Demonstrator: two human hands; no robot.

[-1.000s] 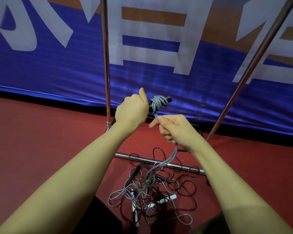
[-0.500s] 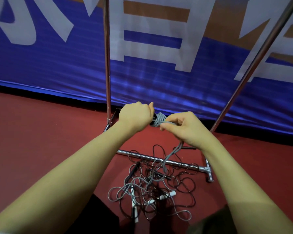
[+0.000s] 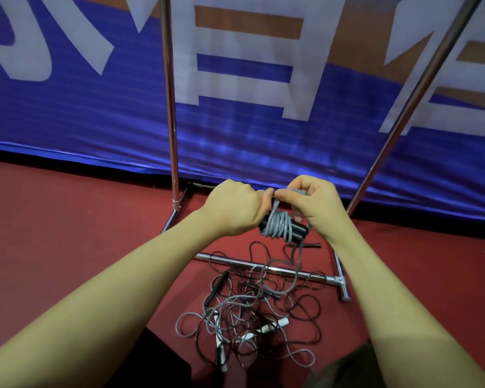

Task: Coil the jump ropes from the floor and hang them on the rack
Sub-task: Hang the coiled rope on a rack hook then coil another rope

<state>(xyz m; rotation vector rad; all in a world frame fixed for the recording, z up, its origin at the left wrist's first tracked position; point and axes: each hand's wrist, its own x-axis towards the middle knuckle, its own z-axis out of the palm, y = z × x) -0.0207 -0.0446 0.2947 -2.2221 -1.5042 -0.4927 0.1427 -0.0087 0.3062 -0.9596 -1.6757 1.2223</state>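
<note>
**Hands winding a grey rope above a tangle on the floor**

Nearest, a tangle of ropes (image 3: 249,317) lies on the red floor (image 3: 67,233), draped over the rack (image 3: 263,268) base bar. Above it, the left hand (image 3: 233,208) grips a black handle (image 3: 297,229) wrapped in grey rope (image 3: 277,225); the right hand (image 3: 314,203) pinches that rope. Behind, a blue banner (image 3: 95,121)
</note>
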